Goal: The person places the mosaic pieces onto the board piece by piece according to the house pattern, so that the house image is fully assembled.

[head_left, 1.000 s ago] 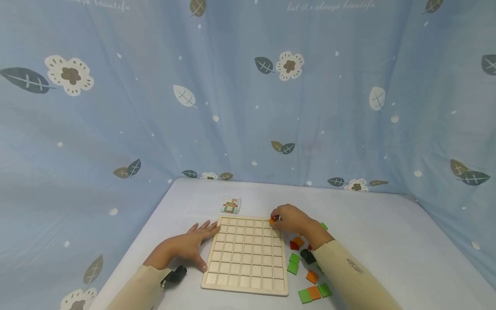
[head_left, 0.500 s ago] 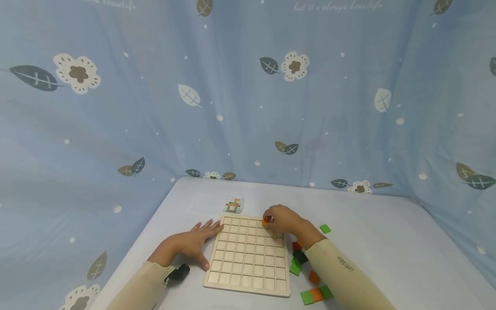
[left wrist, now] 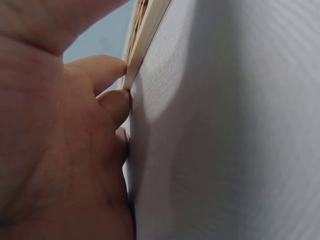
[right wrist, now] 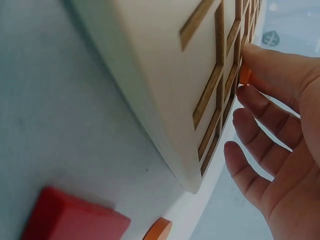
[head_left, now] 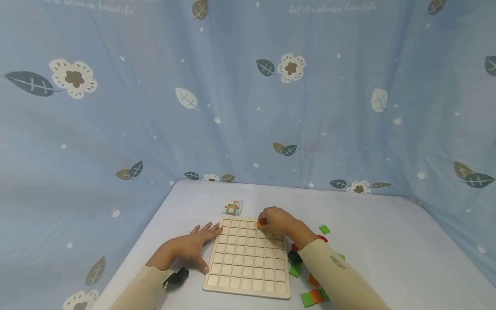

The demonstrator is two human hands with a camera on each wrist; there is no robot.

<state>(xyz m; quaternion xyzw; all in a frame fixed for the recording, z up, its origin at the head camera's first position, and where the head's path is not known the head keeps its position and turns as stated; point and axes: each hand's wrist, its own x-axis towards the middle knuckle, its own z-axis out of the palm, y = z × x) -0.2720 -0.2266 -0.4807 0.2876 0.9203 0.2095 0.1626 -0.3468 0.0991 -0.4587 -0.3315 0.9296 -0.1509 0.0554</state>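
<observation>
Orange tile [right wrist: 244, 75] pinched in right grip [head_left: 277, 221], at far row of board [head_left: 241, 266].

Blue cloth [head_left: 232, 142] hangs in loose folds beyond the far edge of the white worktop [head_left: 379, 249] and along its left and right edges. White flowers [head_left: 291, 68] with brown centres and grey, brown and white leaves [head_left: 187, 98] dot it, some just above the far edge, near both corners. White lettering [head_left: 333, 7] runs high up. The light is soft.

The left fingers [head_left: 211, 233] spread apart while the right fingers [right wrist: 268, 112] pinch with the thumb.
</observation>
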